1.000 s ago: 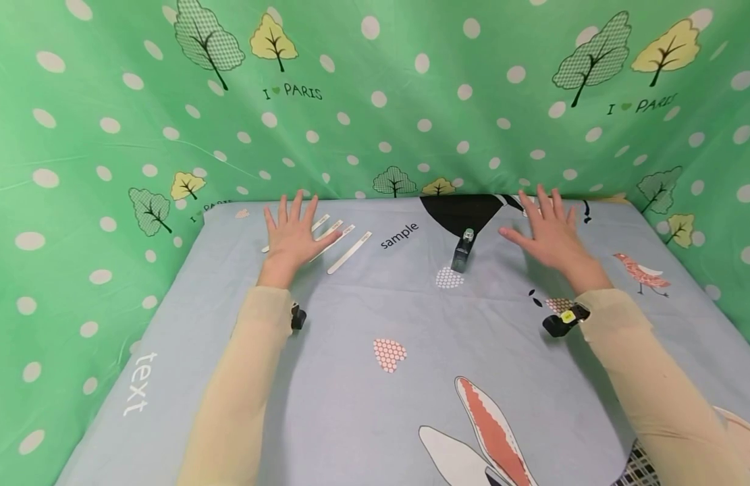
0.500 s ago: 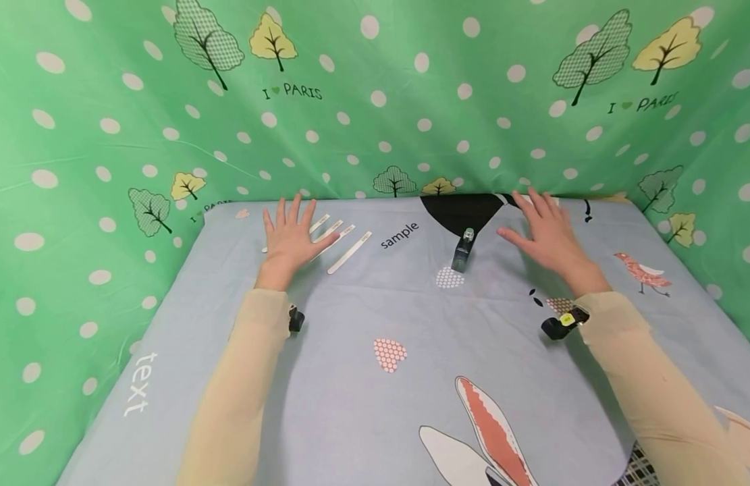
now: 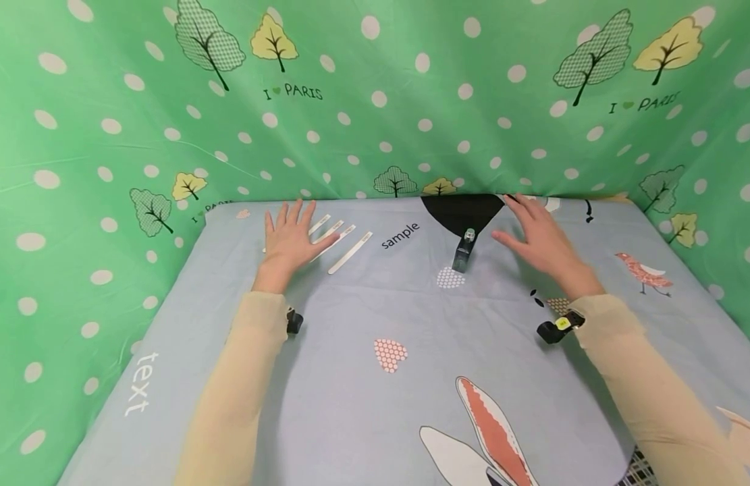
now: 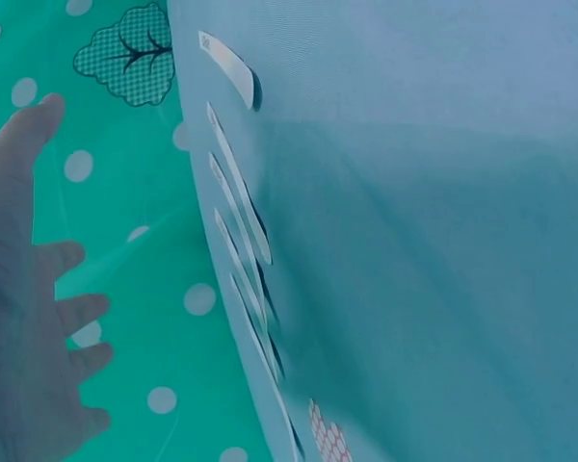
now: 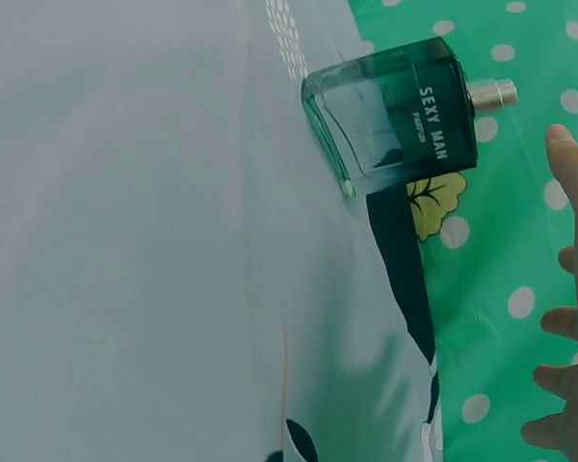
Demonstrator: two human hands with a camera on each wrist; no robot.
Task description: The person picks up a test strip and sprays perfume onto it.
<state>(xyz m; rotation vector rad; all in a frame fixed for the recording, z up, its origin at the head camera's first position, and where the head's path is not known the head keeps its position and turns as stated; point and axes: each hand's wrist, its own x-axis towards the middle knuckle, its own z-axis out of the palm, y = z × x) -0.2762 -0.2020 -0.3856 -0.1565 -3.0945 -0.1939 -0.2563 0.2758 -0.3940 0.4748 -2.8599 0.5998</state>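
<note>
The head view showed the left hand (image 3: 286, 244) with its fingers spread wide, holding nothing. It hid part of some thin white strips (image 3: 350, 253) that lay on the blue tabletop (image 3: 338, 378). The right hand (image 3: 545, 246) was empty too, with its fingers stretched out and its thumb pointing toward a dark bottle (image 3: 463, 252). The bottle stood between the hands, nearer the right one, just beside a dotted heart (image 3: 449, 279). Green spotted cloth (image 3: 399, 81) hung behind.

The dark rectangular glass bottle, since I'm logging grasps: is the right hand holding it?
No, a visible gap separates the right hand from the bottle.
</note>
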